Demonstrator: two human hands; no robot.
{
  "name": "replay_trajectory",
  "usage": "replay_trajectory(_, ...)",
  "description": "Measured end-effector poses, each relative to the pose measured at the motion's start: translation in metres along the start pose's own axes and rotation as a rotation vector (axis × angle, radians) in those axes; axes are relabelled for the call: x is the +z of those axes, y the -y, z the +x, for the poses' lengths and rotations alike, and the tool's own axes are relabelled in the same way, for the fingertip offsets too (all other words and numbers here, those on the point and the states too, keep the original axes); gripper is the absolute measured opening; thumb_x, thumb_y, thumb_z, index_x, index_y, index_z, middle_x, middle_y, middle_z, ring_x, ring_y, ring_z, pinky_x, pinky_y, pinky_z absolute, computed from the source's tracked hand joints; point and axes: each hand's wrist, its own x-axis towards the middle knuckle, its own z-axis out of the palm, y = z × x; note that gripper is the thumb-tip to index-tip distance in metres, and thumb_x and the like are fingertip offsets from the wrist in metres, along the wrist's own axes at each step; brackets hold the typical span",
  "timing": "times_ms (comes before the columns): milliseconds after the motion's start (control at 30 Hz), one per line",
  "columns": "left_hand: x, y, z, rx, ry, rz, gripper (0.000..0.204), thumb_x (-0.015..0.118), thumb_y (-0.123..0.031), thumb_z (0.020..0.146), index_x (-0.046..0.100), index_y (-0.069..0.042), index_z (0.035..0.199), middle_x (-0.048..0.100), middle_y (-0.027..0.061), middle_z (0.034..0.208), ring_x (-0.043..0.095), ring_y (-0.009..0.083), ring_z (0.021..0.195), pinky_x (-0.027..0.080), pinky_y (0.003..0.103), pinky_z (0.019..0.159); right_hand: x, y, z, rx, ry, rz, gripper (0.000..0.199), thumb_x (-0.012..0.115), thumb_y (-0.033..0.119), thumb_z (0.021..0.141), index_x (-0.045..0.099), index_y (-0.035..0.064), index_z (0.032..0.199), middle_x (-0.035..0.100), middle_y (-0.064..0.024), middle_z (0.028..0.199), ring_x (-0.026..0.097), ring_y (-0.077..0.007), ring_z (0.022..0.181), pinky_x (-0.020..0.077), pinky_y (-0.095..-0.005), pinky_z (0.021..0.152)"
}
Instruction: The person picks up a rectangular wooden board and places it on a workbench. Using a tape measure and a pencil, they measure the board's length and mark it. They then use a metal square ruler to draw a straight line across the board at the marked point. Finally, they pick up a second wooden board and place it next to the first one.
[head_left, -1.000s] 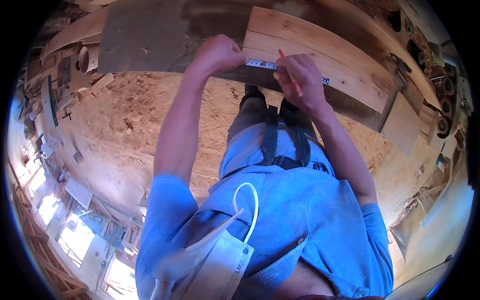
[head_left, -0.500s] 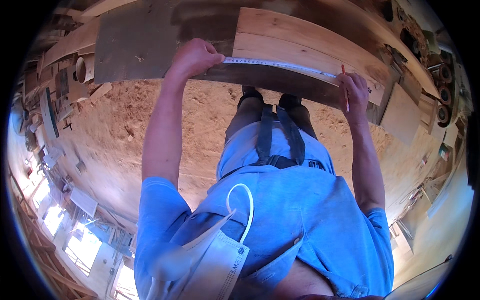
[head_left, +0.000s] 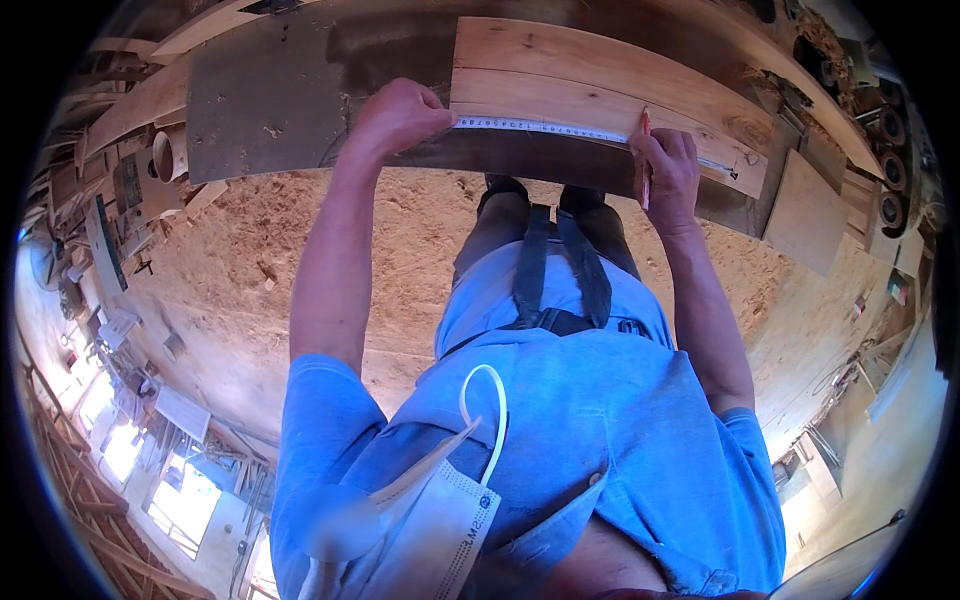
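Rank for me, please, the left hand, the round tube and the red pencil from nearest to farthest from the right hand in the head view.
1. Red pencil: held in the right hand.
2. Left hand: to the left, at the left end of the tape measure.
3. Round tube: far left, beyond the left hand.

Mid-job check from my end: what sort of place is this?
Most likely a woodworking shop: pale wood lies on a dark work surface, the right hand holds a red pencil by a tape measure, and what looks like sawdust is spread underfoot.
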Motion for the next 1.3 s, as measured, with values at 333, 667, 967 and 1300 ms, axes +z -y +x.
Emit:
replay_trajectory(333,-0.004,0.009,-0.001,-0.017,-0.059,-0.052,0.030,0.079,-0.032,0.079,0.076,-0.002,0.081,0.063,0.0045,0.063,0.057,0.0129,0.058,0.046,0.033,0.057,-0.062,-0.071,-0.031,0.076,0.062,-0.139,0.017,0.067,0.002,0.081,0.067,0.0103,0.095,0.062,-0.0093,0.092,0.059,-0.0299,0.087,0.0485,-0.0395,0.074)
replay_trajectory(667,-0.005,0.007,-0.001,0.032,-0.050,-0.026,0.027,0.078,-0.029,0.079,0.077,-0.002,0.082,0.066,0.0063,0.065,0.060,0.0149,0.062,0.047,0.034,0.061,-0.034,-0.040,-0.028,0.028,-0.020,-0.070,0.026,0.066,0.000,0.071,0.068,0.0108,0.095,0.063,-0.0094,0.094,0.059,-0.0299,0.090,0.0488,-0.0394,0.075)
replay_trajectory(967,-0.002,0.016,0.001,0.049,-0.029,-0.062,0.026,0.078,-0.027,0.081,0.076,-0.001,0.082,0.063,0.0034,0.064,0.052,0.0108,0.055,0.043,0.032,0.054,-0.022,-0.015,-0.014,0.039,0.007,-0.045,0.021,0.072,0.007,0.075,0.068,0.0136,0.094,0.061,-0.0082,0.091,0.058,-0.0314,0.091,0.0479,-0.0413,0.079)
replay_trajectory(1300,-0.010,0.017,0.004,0.063,0.030,0.002,0.031,0.076,-0.031,0.079,0.076,-0.001,0.085,0.066,0.0062,0.067,0.059,0.0140,0.063,0.047,0.033,0.061,-0.015,-0.015,-0.009,0.009,0.014,-0.040,0.018,0.069,0.007,0.076,0.067,0.0133,0.093,0.059,-0.0086,0.089,0.056,-0.0312,0.088,0.0458,-0.0425,0.077)
